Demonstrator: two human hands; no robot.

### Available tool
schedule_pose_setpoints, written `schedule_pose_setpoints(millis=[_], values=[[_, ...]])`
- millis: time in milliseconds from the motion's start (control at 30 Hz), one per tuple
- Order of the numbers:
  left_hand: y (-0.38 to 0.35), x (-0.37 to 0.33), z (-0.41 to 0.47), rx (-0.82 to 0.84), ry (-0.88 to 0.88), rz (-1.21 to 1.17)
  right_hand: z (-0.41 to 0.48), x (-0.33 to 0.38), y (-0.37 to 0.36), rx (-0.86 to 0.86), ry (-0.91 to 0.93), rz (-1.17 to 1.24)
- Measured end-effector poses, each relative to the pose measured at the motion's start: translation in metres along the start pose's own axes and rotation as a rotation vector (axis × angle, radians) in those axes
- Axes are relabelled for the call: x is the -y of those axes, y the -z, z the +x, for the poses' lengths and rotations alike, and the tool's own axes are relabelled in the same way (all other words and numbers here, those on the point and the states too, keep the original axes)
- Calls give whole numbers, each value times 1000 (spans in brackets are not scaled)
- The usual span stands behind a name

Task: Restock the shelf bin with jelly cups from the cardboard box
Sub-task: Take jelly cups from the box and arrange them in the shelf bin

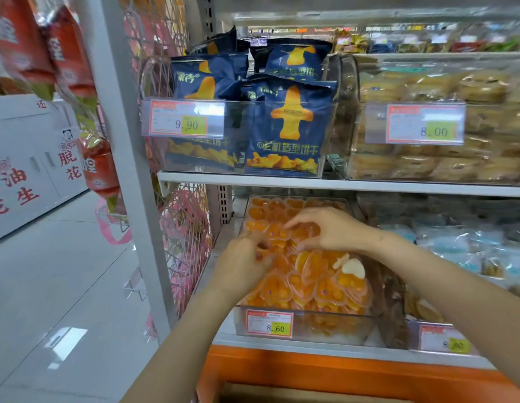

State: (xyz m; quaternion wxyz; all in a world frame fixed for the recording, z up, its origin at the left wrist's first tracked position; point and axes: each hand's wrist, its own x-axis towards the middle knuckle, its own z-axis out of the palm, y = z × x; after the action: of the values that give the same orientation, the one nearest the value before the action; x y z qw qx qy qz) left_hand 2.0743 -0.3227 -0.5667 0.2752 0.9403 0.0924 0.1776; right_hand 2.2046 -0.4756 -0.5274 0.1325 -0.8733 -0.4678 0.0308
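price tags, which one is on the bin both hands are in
The 8.60 tag, on the front of the lower-shelf bin of orange jelly cups. The 9.90 tag and 8.00 tag sit on upper-shelf bins.

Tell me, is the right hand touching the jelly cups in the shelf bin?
Touching. In the head view the right hand pinches a jelly cup on the pile in the shelf bin, with no gap.

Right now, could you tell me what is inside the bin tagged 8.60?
Orange jelly cups fill the bin; the left hand and right hand reach among them. What lies under the hands is covered.
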Motion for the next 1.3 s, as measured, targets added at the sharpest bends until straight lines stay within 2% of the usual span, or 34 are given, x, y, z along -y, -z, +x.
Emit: schedule_pose_setpoints(millis=[133,233,367,567,700,867,1033,1100,1167,1233,1300], values=[[-25,-20,2,72,20,-104,-20,-11,-3,107,41,-130],[-39,-28,4,113,79,-155,-20,-15,-16,84,77,-164],[-39,-32,5,97,135,-249,-15,-18,-19,26,-13,29],[-36,-25,10,87,210,-314,-10,-9,-23,-16,55,260],[-20,-20,11,-39,369,-632,-19,-4,-18,-111,28,357],[-8,-14,10,-72,424,-839,-21,21,-27,-239,-49,16],[-1,-12,4,-61,445,-841,-15,37,-31,-299,-12,-52],[6,-6,5,-120,411,-671,-11,40,-29,-292,-19,-45],[17,3,6,-258,363,-433,-4,39,-25,-286,-59,-11],[30,11,5,-365,343,-357,3,37,-24,-261,-98,14],[36,20,5,-370,331,-299,9,38,-29,-217,-84,3]])
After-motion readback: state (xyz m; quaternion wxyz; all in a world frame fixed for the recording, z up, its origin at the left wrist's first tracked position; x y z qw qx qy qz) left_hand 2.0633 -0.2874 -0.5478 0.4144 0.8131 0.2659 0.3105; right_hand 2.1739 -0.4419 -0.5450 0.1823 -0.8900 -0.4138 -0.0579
